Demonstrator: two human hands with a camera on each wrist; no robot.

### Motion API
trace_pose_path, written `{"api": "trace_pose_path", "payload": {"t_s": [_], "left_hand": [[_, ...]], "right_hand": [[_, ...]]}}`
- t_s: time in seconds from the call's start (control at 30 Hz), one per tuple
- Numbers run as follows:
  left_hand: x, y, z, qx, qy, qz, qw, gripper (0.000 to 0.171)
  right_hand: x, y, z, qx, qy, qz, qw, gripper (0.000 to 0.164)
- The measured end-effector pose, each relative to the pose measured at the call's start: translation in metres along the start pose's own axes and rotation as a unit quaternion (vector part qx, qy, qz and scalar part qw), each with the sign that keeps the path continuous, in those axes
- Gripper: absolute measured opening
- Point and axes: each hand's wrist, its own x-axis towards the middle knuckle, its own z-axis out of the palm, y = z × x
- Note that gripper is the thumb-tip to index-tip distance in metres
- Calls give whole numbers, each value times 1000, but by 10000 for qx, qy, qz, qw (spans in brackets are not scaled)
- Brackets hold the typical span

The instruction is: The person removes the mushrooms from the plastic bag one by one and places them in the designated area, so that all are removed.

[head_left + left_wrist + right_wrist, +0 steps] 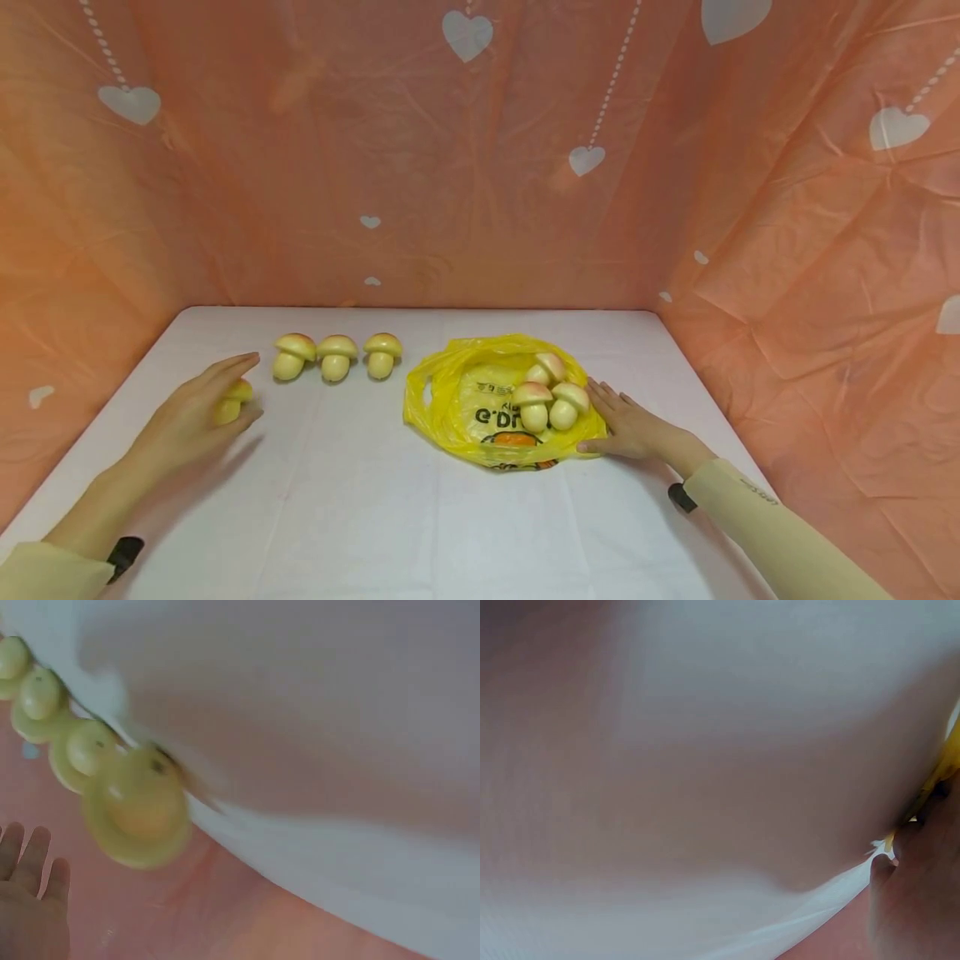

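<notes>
My left hand (191, 412) is beside a toy mushroom (231, 402) at the table's left, its fingers extended and partly hiding it in the head view. In the left wrist view the mushroom (137, 810) appears apart from the visible fingers. A yellow plastic bag (442, 417) lies spread at centre right, printed with dark lettering and an orange picture. On it sit three pale mushrooms with pinkish caps, the front one (534, 408) upright. With fingers stretched out, my right hand (637, 429) rests at the bag's right edge; the right wrist view shows only part of it.
Three more mushrooms stand in a row at the back left: one on the left (292, 357), one in the middle (337, 358) and one on the right (382, 356). Orange curtains (420, 183) with white hearts enclose the white table (360, 508) at the back and sides.
</notes>
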Motion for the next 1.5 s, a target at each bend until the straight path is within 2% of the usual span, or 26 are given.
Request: {"api": "trace_pose_path", "payload": {"t_s": [0.07,0.23,0.47,0.83,1.2,1.5], "left_hand": [[6,10,3,-97,46,-103,9999,76],[26,32,15,-258,295,46,9992,66],[57,60,34,-784,527,342,9949,67],[97,98,69,-1309,518,734,9873,62],[120,145,109,-1765,226,994,9790,63],[134,183,142,-1778,-421,1063,9774,61]], "right_hand": [[0,0,0,6,-1,1,10000,111],[-1,-1,0,16,2,-9,10000,111],[0,-1,1,-53,29,-13,10000,111],[1,0,0,-7,-14,-14,10000,111],[1,1,3,-61,-23,66,10000,111],[4,2,6,-148,51,28,9999,112]]}}
